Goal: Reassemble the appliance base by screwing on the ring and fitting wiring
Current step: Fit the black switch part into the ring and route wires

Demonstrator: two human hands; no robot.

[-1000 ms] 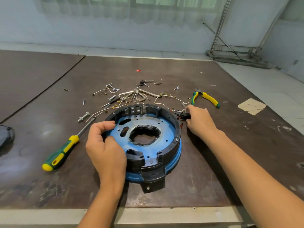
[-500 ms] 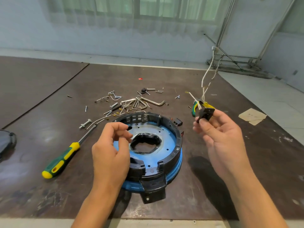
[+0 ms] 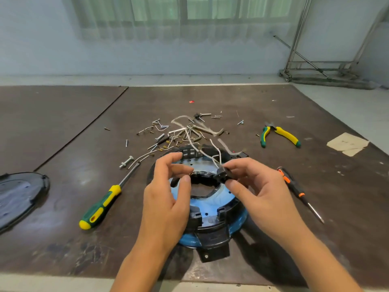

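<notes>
The round appliance base (image 3: 211,213) sits flat on the dark brown bench (image 3: 63,127), close to the near edge. It is shiny blue with a big bumpy hole in the middle. A black plastic ring (image 3: 212,229) sits on top of it, with a square tab sticking out toward the person.

The right hand (image 3: 267,199) is up over the base. Its thumb and fingers pinch a small black plastic plug (image 3: 224,175). Thin white wires (image 3: 225,146) come out of the plug and bend away toward the back of the bench.

The left hand (image 3: 166,199) is just beside the plug. Its fingers are bent, with the thumb and fingertips a little apart, and it holds nothing.

Behind the base lies a messy pile of small metal parts (image 3: 179,133): silver screws, bent keys and tiny brass bits. A fat bolt (image 3: 126,162) lies alone to the left. A long screwdriver (image 3: 99,209) with a green and yellow handle lies on the left. A thin black and orange screwdriver (image 3: 299,192) lies on the right. Pliers (image 3: 280,135) with green and yellow grips lie farther back. A flat black cover (image 3: 19,197) rests at the left edge, and a torn scrap of tan paper (image 3: 347,143) lies at the far right.
</notes>
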